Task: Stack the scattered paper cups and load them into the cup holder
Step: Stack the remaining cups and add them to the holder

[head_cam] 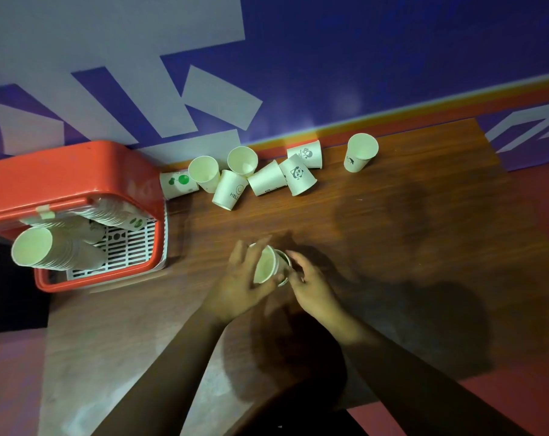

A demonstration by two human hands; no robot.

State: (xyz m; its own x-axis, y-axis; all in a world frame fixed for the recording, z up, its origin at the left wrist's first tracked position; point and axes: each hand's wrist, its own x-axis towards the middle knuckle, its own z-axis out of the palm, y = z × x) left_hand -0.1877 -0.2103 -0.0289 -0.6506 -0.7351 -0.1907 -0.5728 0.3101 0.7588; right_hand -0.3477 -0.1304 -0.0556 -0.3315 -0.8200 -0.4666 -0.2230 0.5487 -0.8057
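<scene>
At your far left the red plastic cup holder (78,171) stands against the wall. Long stacks of white paper cups (46,250) lean out of it over a white slotted tray (131,247). Just right of it, loose white paper cups (230,190) lie scattered along the back edge of the brown wooden table (424,231), some upright, some tipped over. A lone cup (360,152) stands apart at the right end. Nearer you, your left hand (238,284) wraps fingers and thumb round a tilted paper cup (264,265), its mouth facing you. A second cup (285,267) touches its right side, and your right hand (311,287) grips that one with curled fingers. Blur hides whether the two are nested.
</scene>
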